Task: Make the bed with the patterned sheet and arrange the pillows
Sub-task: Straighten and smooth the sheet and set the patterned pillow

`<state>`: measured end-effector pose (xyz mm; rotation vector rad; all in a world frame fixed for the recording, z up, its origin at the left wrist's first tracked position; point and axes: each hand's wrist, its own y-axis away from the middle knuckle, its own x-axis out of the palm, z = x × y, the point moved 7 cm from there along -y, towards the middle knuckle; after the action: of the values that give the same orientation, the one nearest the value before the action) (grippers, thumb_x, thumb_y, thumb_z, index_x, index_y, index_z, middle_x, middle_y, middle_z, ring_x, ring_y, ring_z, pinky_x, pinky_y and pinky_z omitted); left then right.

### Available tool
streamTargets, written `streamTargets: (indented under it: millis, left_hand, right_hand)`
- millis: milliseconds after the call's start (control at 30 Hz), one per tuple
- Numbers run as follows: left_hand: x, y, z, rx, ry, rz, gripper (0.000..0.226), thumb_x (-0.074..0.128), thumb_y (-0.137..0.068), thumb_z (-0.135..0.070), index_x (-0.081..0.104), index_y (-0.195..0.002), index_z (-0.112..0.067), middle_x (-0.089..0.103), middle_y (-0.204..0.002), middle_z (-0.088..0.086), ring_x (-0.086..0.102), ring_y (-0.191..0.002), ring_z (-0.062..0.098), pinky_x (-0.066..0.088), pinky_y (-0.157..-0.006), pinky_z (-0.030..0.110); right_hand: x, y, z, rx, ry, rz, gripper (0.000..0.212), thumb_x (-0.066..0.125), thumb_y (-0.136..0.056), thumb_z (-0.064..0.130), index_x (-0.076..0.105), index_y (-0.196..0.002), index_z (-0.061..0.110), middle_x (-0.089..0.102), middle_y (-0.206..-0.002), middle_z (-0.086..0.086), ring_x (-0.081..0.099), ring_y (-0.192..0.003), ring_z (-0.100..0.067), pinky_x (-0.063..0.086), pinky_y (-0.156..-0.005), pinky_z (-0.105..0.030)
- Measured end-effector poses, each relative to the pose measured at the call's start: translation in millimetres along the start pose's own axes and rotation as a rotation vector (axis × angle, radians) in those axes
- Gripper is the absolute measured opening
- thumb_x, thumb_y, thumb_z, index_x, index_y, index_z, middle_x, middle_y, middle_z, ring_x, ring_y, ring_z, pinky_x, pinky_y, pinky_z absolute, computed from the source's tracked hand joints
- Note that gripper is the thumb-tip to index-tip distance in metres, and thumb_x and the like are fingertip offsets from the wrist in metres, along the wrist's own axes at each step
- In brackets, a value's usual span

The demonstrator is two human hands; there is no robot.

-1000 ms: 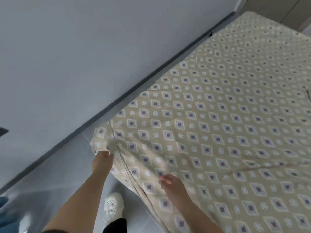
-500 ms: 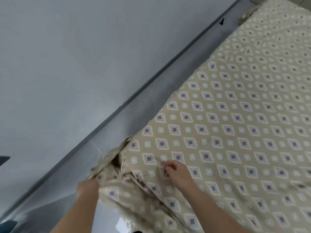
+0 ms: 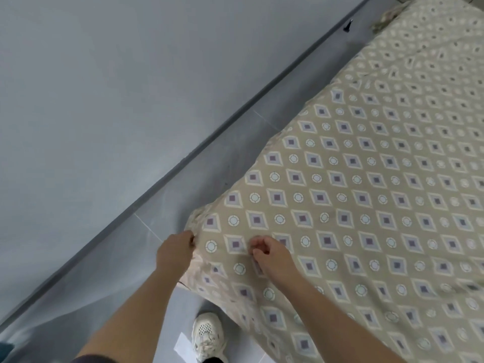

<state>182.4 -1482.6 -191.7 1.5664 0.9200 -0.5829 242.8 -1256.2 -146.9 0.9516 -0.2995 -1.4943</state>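
Beige patterned sheet (image 3: pixel 366 192) spread flat. Left hand (image 3: pixel 175 251) grips its near-left corner edge, fingers curled; right hand (image 3: pixel 271 254) pinches fabric on top, just beside.

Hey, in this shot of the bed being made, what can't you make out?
All in the head view:
Pillows: none visible; the top and right edges cut off the far end.
Left hand, gripping the patterned sheet corner: its own back hides the fingers.
Right hand: pinching the sheet or only resting curled on it? Its knuckles hide that.
Small dark thing on the skirting: too small to identify.
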Motion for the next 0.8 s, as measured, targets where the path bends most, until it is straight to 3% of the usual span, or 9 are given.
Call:
streamTargets:
  millis: [67,133,233,333,433,567,633,700,800]
  left_hand:
    - [-10.8,-3.1,1.7,0.027,-0.235,-0.039,0.016,0.043,-0.094,-0.018,0.059,-0.096,-0.021,0.067,-0.091,0.001,0.065,-0.085,0.024,0.041,-0.064,0.028]
    - [-17.3,-5.7,7.4,0.101,-0.441,-0.061,0.015,0.045,-0.094,-0.018,0.057,-0.100,-0.025,0.068,-0.097,-0.003,0.067,-0.091,0.018,0.041,-0.072,0.027]
    - [-15.5,-8.9,13.7,0.167,-0.564,-0.089,0.013,0.056,-0.090,-0.017,0.058,-0.096,-0.028,0.070,-0.091,-0.005,0.069,-0.086,0.014,0.042,-0.078,0.027]
    - [-13.1,-12.6,7.9,0.165,-0.641,0.014,0.020,0.046,-0.095,-0.019,0.054,-0.109,-0.031,0.066,-0.106,-0.009,0.065,-0.100,0.010,0.039,-0.089,0.026]
    - [-22.5,-17.3,-0.5,0.111,-0.535,0.169,0.027,0.043,-0.095,-0.017,0.054,-0.118,-0.026,0.062,-0.117,-0.006,0.061,-0.109,0.015,0.043,-0.092,0.027]
    - [-51.3,-35.2,-43.3,0.041,-0.037,0.192,0.032,0.036,-0.099,-0.025,0.047,-0.128,-0.020,0.061,-0.120,0.006,0.059,-0.096,0.022,0.045,-0.084,0.030]
    - [-46.6,-30.8,-72.1,0.079,0.189,0.302,0.041,0.029,-0.102,-0.033,0.046,-0.135,-0.017,0.055,-0.131,0.010,0.055,-0.108,0.023,0.040,-0.090,0.028]
    - [-35.4,-21.9,-79.5,0.051,0.256,0.413,0.052,0.021,-0.101,-0.044,0.044,-0.137,-0.014,0.047,-0.141,0.011,0.047,-0.122,0.023,0.035,-0.103,0.030]
    - [-18.0,-13.5,-57.1,-0.166,0.195,0.576,0.070,0.015,-0.097,-0.056,0.037,-0.143,-0.008,0.040,-0.147,0.013,0.041,-0.134,0.027,0.029,-0.113,0.036]
  right_hand:
    - [-0.4,0.6,-1.1,-0.004,-0.012,0.006,0.032,0.051,-0.089,0.006,0.059,-0.082,0.036,0.068,-0.092,0.006,0.063,-0.089,-0.014,0.052,-0.086,-0.034]
    - [-2.0,3.1,-2.1,-0.001,-0.028,0.012,0.030,0.050,-0.090,0.005,0.059,-0.084,0.033,0.068,-0.096,0.005,0.063,-0.091,-0.013,0.052,-0.085,-0.031]
    - [-3.0,7.0,-7.2,0.017,0.008,0.019,0.023,0.052,-0.089,0.005,0.061,-0.087,0.027,0.068,-0.092,0.003,0.063,-0.084,-0.012,0.050,-0.076,-0.020]
    - [-8.6,10.3,-7.6,0.045,0.041,0.036,0.020,0.052,-0.089,0.005,0.062,-0.095,0.021,0.065,-0.088,0.007,0.063,-0.079,-0.010,0.050,-0.076,-0.019]
    - [-15.7,11.0,-5.3,0.067,0.107,0.031,0.024,0.049,-0.091,0.009,0.063,-0.108,0.019,0.061,-0.094,0.009,0.059,-0.077,-0.004,0.044,-0.067,-0.009]
    - [-39.4,-1.4,0.0,0.062,0.286,-0.083,0.027,0.047,-0.093,0.017,0.057,-0.116,0.024,0.054,-0.118,0.001,0.056,-0.100,-0.016,0.046,-0.087,-0.025]
    - [-54.3,-9.0,5.0,0.062,0.358,-0.145,0.031,0.050,-0.091,0.020,0.053,-0.121,0.026,0.045,-0.128,-0.001,0.051,-0.110,-0.020,0.043,-0.093,-0.029]
    - [-62.2,-14.7,8.8,0.080,0.440,-0.140,0.040,0.052,-0.090,0.024,0.046,-0.130,0.026,0.035,-0.138,-0.002,0.043,-0.122,-0.024,0.035,-0.101,-0.030]
    - [-62.4,-21.7,12.5,0.112,0.501,-0.025,0.052,0.052,-0.091,0.030,0.035,-0.140,0.024,0.024,-0.149,-0.006,0.032,-0.133,-0.028,0.028,-0.108,-0.032]
